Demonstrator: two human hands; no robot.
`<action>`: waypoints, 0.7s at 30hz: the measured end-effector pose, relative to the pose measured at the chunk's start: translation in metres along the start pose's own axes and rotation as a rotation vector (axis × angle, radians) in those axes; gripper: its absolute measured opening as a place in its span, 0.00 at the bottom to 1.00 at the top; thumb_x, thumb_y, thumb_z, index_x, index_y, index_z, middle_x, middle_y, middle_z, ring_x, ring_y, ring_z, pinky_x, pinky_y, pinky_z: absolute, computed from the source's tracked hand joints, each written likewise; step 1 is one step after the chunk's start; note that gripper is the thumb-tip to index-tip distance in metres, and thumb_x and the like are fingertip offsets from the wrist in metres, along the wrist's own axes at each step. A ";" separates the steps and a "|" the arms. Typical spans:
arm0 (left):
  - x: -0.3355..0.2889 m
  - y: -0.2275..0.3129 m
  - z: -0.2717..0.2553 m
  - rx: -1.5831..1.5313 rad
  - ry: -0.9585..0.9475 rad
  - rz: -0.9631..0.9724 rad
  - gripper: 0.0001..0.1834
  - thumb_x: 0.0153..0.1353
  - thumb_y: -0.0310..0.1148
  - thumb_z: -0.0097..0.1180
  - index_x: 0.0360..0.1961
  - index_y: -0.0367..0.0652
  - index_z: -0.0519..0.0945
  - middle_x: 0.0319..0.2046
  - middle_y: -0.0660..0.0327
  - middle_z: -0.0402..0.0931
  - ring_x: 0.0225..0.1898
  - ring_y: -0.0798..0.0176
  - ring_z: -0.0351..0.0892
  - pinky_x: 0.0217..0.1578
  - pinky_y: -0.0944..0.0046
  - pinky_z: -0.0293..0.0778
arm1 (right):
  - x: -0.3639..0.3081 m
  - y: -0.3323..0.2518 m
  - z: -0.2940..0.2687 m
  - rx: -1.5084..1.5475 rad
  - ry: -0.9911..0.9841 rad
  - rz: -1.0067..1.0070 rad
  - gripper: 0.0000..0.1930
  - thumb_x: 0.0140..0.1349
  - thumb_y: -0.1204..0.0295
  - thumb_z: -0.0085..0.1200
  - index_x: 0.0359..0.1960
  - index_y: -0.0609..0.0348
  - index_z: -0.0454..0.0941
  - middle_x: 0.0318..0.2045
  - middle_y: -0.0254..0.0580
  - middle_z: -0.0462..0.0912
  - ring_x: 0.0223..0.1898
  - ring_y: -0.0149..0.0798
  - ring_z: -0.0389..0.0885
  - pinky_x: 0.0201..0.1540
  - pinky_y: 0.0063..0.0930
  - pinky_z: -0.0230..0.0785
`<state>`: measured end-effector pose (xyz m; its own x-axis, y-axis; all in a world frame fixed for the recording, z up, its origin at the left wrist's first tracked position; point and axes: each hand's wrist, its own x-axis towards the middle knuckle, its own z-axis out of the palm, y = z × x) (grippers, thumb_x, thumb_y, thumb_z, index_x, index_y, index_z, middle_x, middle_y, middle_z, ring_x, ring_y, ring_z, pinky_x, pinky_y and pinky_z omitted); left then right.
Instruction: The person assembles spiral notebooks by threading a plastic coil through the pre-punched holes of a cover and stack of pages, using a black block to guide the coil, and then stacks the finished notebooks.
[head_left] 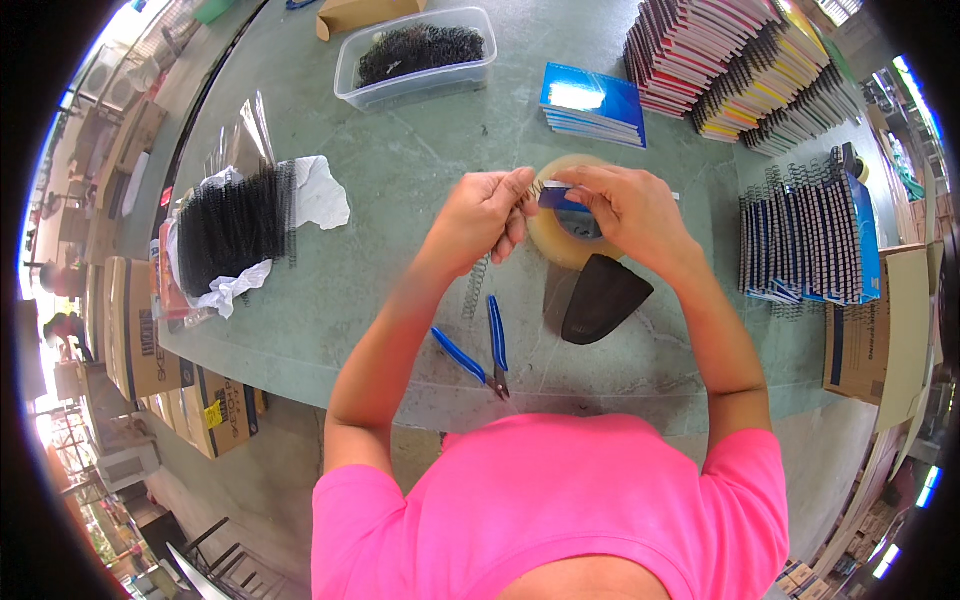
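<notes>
Over the middle of the table, my left hand (478, 220) has its fingers closed in a pinch on a thin wire spiral (475, 290), whose loose end hangs below the hand. Close by, my right hand (638, 208) grips a small blue-covered notebook (558, 199) between thumb and fingers, seen nearly edge-on. The spiral meets the notebook's edge between the two hands; fingers hide how far it runs through. Beneath the notebook lies a large roll of clear tape (562, 256). Blue-handled cutters (497, 355) rest near the front edge, handles spread.
A black rounded wedge (606, 300) touches the tape roll. Black spirals (235, 228) lie in a bundle at left; more fill a clear plastic tub (415, 97). Blue notebooks (594, 105) and taller notebook stacks (690, 60) stand at far right, bound ones (805, 235) at right.
</notes>
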<state>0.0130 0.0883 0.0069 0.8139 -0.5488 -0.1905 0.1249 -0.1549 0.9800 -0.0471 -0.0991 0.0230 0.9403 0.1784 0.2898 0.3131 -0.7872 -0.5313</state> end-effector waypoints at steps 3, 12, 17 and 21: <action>0.005 -0.005 0.007 0.446 0.243 0.447 0.14 0.61 0.40 0.53 0.34 0.37 0.77 0.13 0.62 0.69 0.16 0.70 0.66 0.21 0.71 0.65 | 0.002 0.004 0.005 -0.072 0.029 -0.057 0.08 0.57 0.70 0.51 0.38 0.53 0.77 0.33 0.40 0.80 0.33 0.47 0.78 0.33 0.37 0.69; 0.003 0.016 -0.021 0.630 0.055 0.434 0.13 0.56 0.35 0.59 0.39 0.38 0.77 0.28 0.57 0.74 0.24 0.65 0.71 0.29 0.65 0.69 | 0.008 -0.001 0.018 0.036 0.226 -0.024 0.07 0.56 0.71 0.53 0.36 0.56 0.75 0.32 0.41 0.79 0.31 0.48 0.78 0.32 0.38 0.69; 0.001 0.019 -0.017 0.707 0.128 0.533 0.14 0.54 0.37 0.61 0.37 0.39 0.77 0.32 0.56 0.75 0.30 0.60 0.74 0.32 0.63 0.70 | 0.007 0.002 0.019 -0.069 0.109 -0.078 0.08 0.56 0.71 0.53 0.37 0.55 0.72 0.32 0.42 0.79 0.30 0.49 0.78 0.32 0.39 0.68; -0.006 0.015 -0.002 0.927 0.328 0.773 0.16 0.52 0.38 0.62 0.38 0.42 0.76 0.36 0.55 0.74 0.35 0.53 0.75 0.34 0.59 0.71 | 0.004 0.002 0.014 0.081 0.202 0.021 0.10 0.56 0.70 0.53 0.38 0.54 0.69 0.31 0.42 0.78 0.30 0.50 0.77 0.33 0.39 0.68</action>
<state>0.0105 0.0909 0.0225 0.6157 -0.5443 0.5698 -0.7859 -0.4767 0.3939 -0.0412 -0.0915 0.0115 0.9036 0.0341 0.4269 0.3106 -0.7384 -0.5986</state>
